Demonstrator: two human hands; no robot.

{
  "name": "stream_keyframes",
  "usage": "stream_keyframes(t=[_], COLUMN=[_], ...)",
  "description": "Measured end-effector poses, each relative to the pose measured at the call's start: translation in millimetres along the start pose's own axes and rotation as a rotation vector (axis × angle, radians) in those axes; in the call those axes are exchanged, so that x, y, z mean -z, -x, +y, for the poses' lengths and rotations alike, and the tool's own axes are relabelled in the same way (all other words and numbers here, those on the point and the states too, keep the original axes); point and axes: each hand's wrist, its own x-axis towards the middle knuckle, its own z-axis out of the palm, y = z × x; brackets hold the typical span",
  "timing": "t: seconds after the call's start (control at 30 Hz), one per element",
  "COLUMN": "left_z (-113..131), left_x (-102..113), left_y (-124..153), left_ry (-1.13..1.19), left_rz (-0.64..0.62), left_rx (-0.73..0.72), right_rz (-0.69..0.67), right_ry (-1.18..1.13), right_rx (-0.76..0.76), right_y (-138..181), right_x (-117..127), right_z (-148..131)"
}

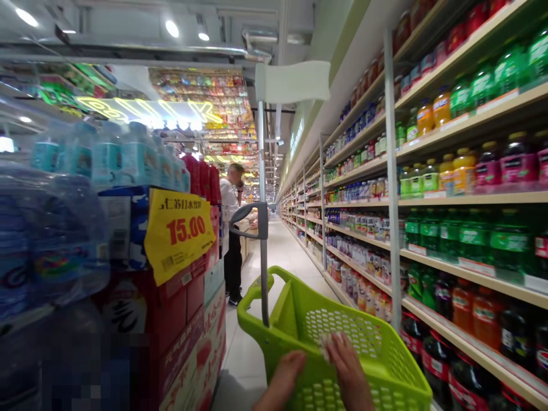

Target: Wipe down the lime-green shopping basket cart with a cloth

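A lime-green shopping cart (372,326) with perforated walls stands right before me. My left hand (285,374) is at its near left side, thumb up and fingers curled; what is in them, if anything, is hidden. Over the near part of the basket, my right hand (347,365) has its fingers together, with a small crumpled white thing (326,346), like a tissue, at the fingertips. A metal pole (262,268) rises from the cart's left side, bearing a grey loop handle (250,220) and a blank white flag-shaped sign (295,83).
Along the right run long shelves (449,202) of bottled drinks. On the left are stacked drink cartons (188,342), wrapped water bottles (55,240) and a yellow price sign (180,234). A person (232,234) in a white top stands farther down, left of the tiled aisle (280,245).
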Motion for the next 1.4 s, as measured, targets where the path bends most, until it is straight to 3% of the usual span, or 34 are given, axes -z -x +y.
stream_keyframes(t=[0.1,0.17,0.23,0.33,0.43,0.5,0.67,0.73,0.87,0.93,1.07,1.13,1.27,1.33,1.4], left_z=[9,10,10,9,5,-1,-19,-21,-21,-23,-25,-22,-16,-18,-22], left_x=[14,22,28,36,41,43,54,59,63,63,69,73,76,77,81], left_y=[8,18,28,36,38,41,53,53,49,49,51,51,48,49,52], left_ry=[-0.585,-0.998,-1.205,-1.354,-1.445,-1.486,-1.539,-1.545,-1.537,-1.53,-1.525,-1.526,-1.528,-1.53,-1.533], left_rz=[0.21,0.242,0.231,0.269,0.265,0.229,0.132,0.161,0.233,0.244,0.242,0.27,0.332,0.327,0.309], left_rx=[-0.231,-0.416,-0.539,-0.592,-0.569,-0.547,-0.499,-0.47,-0.448,-0.462,-0.482,-0.469,-0.452,-0.461,-0.465], right_rz=[-0.043,-0.117,-0.207,-0.315,-0.201,-0.188,-0.435,-0.431,-0.261,-0.277,-0.456,-0.436,-0.253,-0.27,-0.358], right_ry=[0.09,0.082,0.051,-0.009,-0.01,0.003,-0.064,-0.056,-0.006,-0.013,-0.11,-0.121,-0.095,-0.109,-0.139], right_rx=[0.05,0.087,0.118,0.121,0.012,-0.007,0.166,0.127,-0.006,0.032,0.211,0.187,0.039,0.054,0.15], right_y=[30,59,74,52,18,21,73,61,7,7,37,26,-32,-36,-17], right_x=[6,11,20,30,27,22,15,13,7,3,-2,-5,-15,-20,-24], right_z=[7,0,-14,-29,-27,-24,-34,-42,-48,-49,-60,-71,-88,-92,-95])
